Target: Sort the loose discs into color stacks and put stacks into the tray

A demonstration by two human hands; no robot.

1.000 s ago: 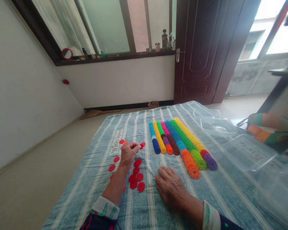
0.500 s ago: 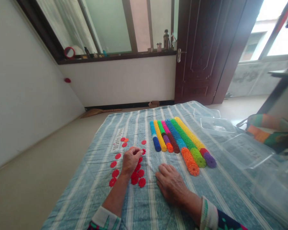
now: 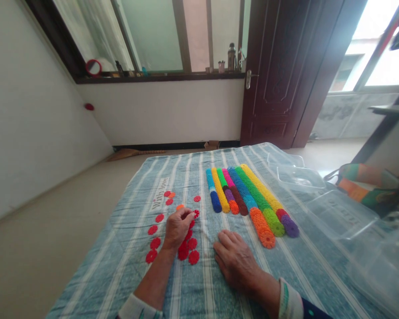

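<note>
Though unclear, left hand [image 3: 177, 229] pinching disc [image 3: 196, 214]

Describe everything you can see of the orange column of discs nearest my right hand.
The orange column of discs is a tight row of many small, toothed, flower-shaped discs, apparently plastic, stacked face to face. It lies on its side on the striped blue cloth, slanting toward the viewer. Its near end shows one disc's scalloped face. Its far end meets a blue run of discs, and a green column lies alongside. The right hand isn't touching it.
</note>
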